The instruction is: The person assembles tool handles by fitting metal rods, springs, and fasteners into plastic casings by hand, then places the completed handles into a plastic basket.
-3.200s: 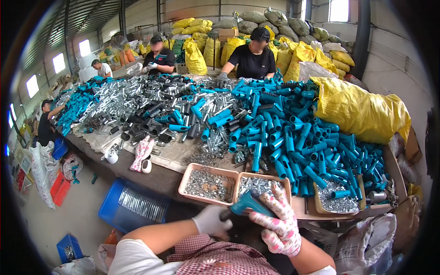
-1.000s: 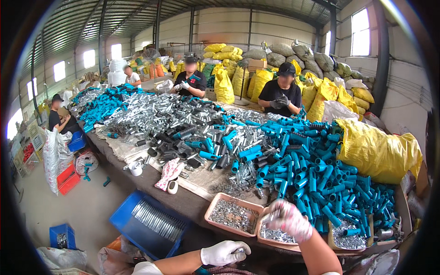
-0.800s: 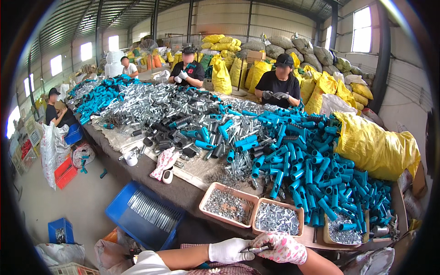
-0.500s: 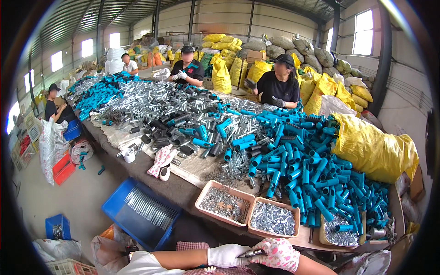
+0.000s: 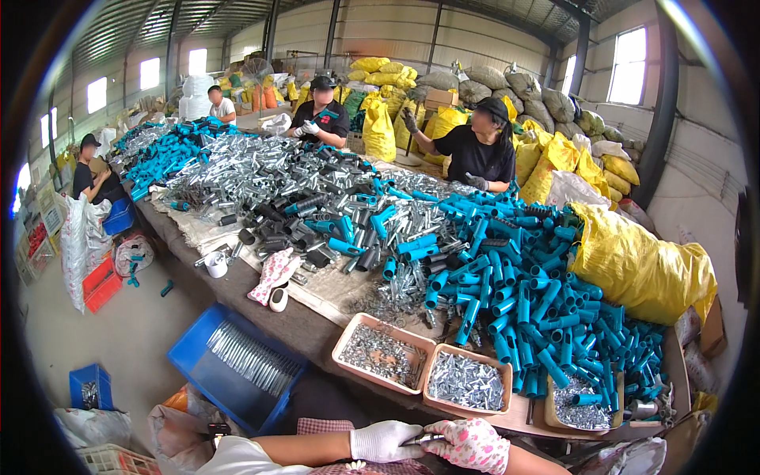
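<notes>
At the lower edge of the head view my two gloved hands meet in front of my body. My left hand (image 5: 385, 441), in a white glove, closes round one end of a small metal part (image 5: 431, 437). My right hand (image 5: 473, 444), in a white glove with a pink flower pattern, grips the same part from the other side. Most of it is hidden by the fingers, so its exact kind does not show. Just beyond my hands stand a tray of small metal fittings (image 5: 467, 383) and another tray of tiny parts (image 5: 381, 354).
Teal plastic tubes (image 5: 514, 293) and metal pieces (image 5: 261, 170) heap the long table. A blue bin (image 5: 252, 352) with metal rods stands at left. A third tray (image 5: 582, 404) and a yellow sack (image 5: 641, 265) lie right. Several co-workers sit around the table.
My hands have shifted slightly left and stay together on the metal part, which now shows less. The co-worker at the far right has raised one hand.
</notes>
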Demonstrator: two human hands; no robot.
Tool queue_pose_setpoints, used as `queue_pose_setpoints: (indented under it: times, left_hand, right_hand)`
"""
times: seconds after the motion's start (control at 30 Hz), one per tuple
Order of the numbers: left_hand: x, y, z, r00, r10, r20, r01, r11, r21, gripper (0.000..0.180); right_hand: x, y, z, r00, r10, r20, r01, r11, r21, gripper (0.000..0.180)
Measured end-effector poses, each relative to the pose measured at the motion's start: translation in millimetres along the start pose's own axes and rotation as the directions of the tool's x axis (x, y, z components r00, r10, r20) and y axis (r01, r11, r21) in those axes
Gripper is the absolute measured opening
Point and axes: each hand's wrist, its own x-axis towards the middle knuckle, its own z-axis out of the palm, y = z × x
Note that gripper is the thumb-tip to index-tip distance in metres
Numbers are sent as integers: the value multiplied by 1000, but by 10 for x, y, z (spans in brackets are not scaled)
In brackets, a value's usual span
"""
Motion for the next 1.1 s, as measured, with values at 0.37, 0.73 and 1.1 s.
queue_pose_setpoints:
  times: [0.37, 0.73, 1.1]
  left_hand:
    - [-44, 60, -109, 999, -15, 42, 22, 986, -164, 31]
    - [-33, -29, -70, 1000, -4, 28, 6, 997, -82, 33]
    - [-20, 12, -148, 981, -63, 185, 95, 980, -174, 40]
  right_hand:
    - [47, 9, 38, 895, -414, -164, 373, 898, -232, 29]
    - [47, -76, -13, 984, -142, -110, 150, 986, 70, 38]
    - [147, 47, 118, 816, -555, -160, 493, 813, -309, 28]
